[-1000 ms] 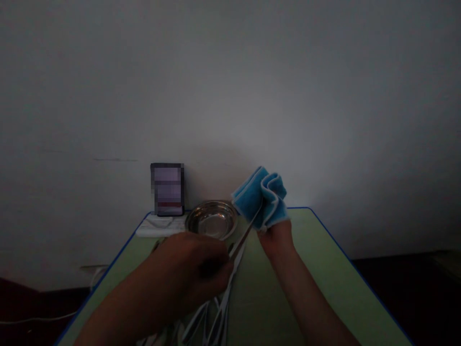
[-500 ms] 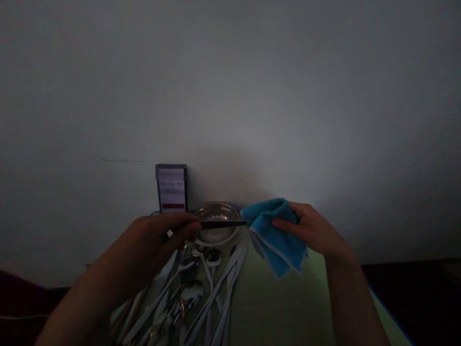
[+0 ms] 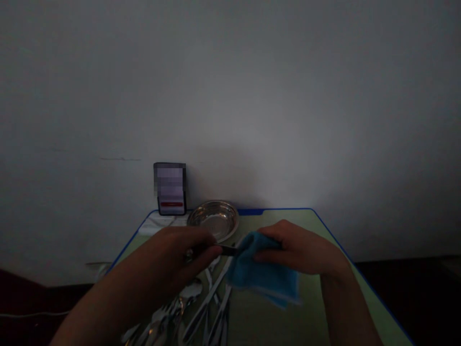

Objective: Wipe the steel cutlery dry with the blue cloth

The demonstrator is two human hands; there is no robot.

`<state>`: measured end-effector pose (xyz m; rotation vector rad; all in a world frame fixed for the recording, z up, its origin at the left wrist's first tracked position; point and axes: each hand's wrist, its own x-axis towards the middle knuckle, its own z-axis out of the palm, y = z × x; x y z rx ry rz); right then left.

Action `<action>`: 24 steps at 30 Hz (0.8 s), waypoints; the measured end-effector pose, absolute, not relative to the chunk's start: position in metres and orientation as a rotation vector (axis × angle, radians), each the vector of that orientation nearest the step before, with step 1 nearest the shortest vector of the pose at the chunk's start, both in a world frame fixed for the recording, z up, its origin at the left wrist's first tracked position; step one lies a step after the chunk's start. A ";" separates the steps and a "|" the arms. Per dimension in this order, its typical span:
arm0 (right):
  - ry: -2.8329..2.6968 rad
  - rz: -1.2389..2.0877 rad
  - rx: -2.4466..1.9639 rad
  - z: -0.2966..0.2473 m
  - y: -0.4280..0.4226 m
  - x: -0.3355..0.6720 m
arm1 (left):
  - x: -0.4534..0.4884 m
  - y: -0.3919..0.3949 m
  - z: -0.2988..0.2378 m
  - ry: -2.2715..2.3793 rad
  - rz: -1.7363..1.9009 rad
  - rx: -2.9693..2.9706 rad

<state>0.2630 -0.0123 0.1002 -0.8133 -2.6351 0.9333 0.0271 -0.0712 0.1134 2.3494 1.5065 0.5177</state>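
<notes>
Left of the metal bowl (image 3: 216,223), a phone (image 3: 172,204) stands upright against the wall (image 3: 230,96), its screen partly blurred out. A flat white item (image 3: 151,227) lies left of the bowl too, below the phone. The left hand (image 3: 194,247) is on the near side of the bowl, its grip pinching one end of a slim, dark-looking utensil (image 3: 227,249). Below the bowl, nearer the person, loose cutlery (image 3: 192,288) is spread on the green tabletop (image 3: 277,322), spoon heads and long handles crossing. The utensil runs just in front of the bowl into a blue cloth (image 3: 264,274), which hides its other end. To the bowl's right and nearer, the right hand (image 3: 298,247) has its grip closed around the cloth, whose pale-edged lower part hangs down.
</notes>
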 end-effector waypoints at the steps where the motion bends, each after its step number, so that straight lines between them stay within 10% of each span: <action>1: -2.633 0.898 -0.805 0.099 -0.013 0.259 | 0.029 -0.070 0.112 1.514 0.471 2.354; 24: -2.468 0.864 -0.984 0.085 0.005 0.280 | -0.013 -0.070 0.111 1.679 0.666 2.250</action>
